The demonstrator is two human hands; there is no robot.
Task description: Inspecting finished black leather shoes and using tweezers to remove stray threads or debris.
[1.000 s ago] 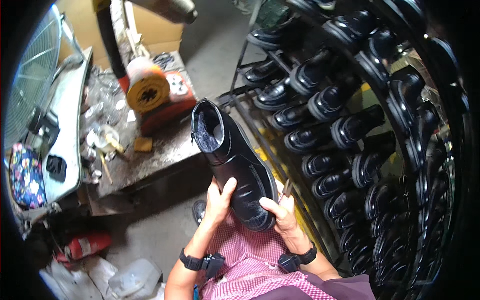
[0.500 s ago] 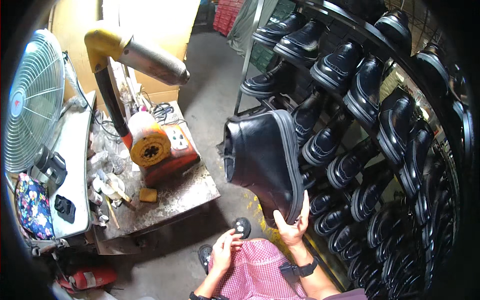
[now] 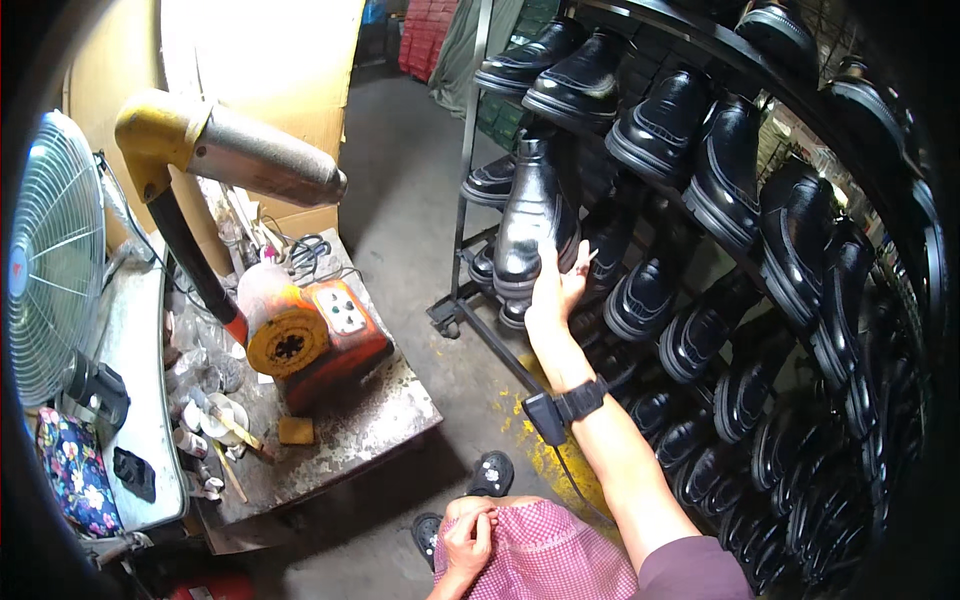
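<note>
My right hand (image 3: pixel 556 292) reaches out and up, gripping a shiny black ankle boot (image 3: pixel 532 215) by its sole and heel. The boot stands upright against the left end of a black metal shoe rack (image 3: pixel 462 225), among rows of black shoes (image 3: pixel 690 140). A black band with a small device (image 3: pixel 560 408) sits on my right wrist. My left hand (image 3: pixel 468 545) rests low on my lap, fingers curled into the pink checked cloth (image 3: pixel 545 560) there.
A worn metal bench (image 3: pixel 350 440) at the left carries an orange machine (image 3: pixel 310 340) with a yellow-and-grey pipe arm (image 3: pixel 240 160), small jars and tools. A wire-guard fan (image 3: pixel 50 260) stands at far left. Concrete floor with yellow stains lies between the bench and the rack.
The boot went from both hands near my lap up to the rack, carried by my right hand alone. My left hand let go and dropped to my lap.
</note>
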